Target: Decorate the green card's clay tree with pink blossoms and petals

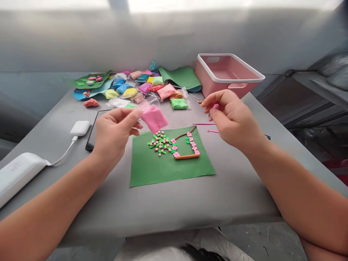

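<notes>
My left hand (115, 128) pinches the top of a small clear bag of pink clay (154, 119), held above the far left part of a green sheet (163, 172). Between the fingertips of my right hand (230, 116) is a small bit of pink clay (215, 106), partly hidden by the fingers. On the sheet lies a clay picture: a cluster of green leaves with pink balls (161, 144), a brown-orange clay strip (187, 156), and pink flowers (193, 144) along the sides. Two thin pink tools (202, 124) rest on the table near my right hand.
Several bags of coloured clay (130, 92) lie along the back. A pink basket (223, 78) with a white rim stands at the back right. To the left are a phone (94, 132), a white earbud case (80, 128) and a cabled white power bank (21, 174).
</notes>
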A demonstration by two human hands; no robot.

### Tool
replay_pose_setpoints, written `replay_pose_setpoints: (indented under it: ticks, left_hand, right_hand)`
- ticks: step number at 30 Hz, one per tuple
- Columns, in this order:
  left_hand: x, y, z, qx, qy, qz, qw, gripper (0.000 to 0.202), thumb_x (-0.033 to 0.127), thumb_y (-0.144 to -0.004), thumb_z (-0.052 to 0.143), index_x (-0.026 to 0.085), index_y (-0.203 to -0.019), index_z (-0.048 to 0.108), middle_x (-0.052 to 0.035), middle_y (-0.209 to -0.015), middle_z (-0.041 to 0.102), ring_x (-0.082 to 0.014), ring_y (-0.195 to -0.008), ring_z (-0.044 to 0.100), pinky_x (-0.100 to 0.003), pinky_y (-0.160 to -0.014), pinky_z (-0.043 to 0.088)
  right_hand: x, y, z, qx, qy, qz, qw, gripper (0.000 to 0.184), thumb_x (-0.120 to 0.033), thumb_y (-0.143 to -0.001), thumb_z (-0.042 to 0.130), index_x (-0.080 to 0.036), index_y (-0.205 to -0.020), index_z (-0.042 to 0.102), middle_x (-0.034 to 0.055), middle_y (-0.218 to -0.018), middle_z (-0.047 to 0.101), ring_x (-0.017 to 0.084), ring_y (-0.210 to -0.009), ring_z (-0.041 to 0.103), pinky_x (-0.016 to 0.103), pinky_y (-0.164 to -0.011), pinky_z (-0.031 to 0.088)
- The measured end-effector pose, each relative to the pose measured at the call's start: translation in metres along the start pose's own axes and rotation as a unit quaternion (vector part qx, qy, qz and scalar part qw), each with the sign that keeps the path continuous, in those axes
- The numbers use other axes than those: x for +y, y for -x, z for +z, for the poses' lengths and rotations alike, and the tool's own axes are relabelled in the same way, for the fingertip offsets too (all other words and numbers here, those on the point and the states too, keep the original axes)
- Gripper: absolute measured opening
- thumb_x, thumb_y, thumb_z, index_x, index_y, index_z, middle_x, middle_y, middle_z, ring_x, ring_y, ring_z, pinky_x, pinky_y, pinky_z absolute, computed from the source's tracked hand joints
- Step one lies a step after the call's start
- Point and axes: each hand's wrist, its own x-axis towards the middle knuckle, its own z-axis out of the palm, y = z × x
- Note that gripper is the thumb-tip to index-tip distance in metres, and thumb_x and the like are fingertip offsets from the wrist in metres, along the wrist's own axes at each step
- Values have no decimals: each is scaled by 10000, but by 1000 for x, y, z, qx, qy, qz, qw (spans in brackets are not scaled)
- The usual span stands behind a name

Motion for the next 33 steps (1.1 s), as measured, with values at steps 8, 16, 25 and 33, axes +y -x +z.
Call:
replay_pose_setpoints:
  ticks: [8,16,25,33]
  left_hand:
    - [-2,-8,4,-73,-56,-29,995,756,392,-784,742,238,-1465,454,-163,-1552,429,-235,-952,727,-311,-662,592]
    - [4,32,12,-236,-60,-5,970,254,396,-840,705,171,-958,698,-68,-927,750,-161,-750,670,-260,-643,552]
    - [-9,40,11,-291,-78,122,946,234,322,-835,734,180,-1005,659,-46,-822,793,-170,-739,754,-275,-734,618]
    - [-9,49,14,-306,-16,50,951,259,253,-811,763,184,-1026,637,-21,-846,782,-145,-772,745,-250,-743,625]
  right_hand:
    - [2,8,13,-105,-113,78,985,306,-455,-838,751,-195,-850,589,-28,-614,618,106,-521,570,236,-494,467]
    - [1,24,30,-172,-52,-74,981,239,-191,-965,493,-203,-1131,665,45,-949,747,161,-876,720,304,-783,583]
    - [-8,37,39,-131,-47,-266,954,49,-145,-923,648,-188,-938,667,32,-807,713,126,-729,656,237,-671,557]
    - [-8,43,41,-108,-21,-321,941,132,-117,-943,610,-161,-1058,657,88,-928,655,138,-838,646,248,-718,580]
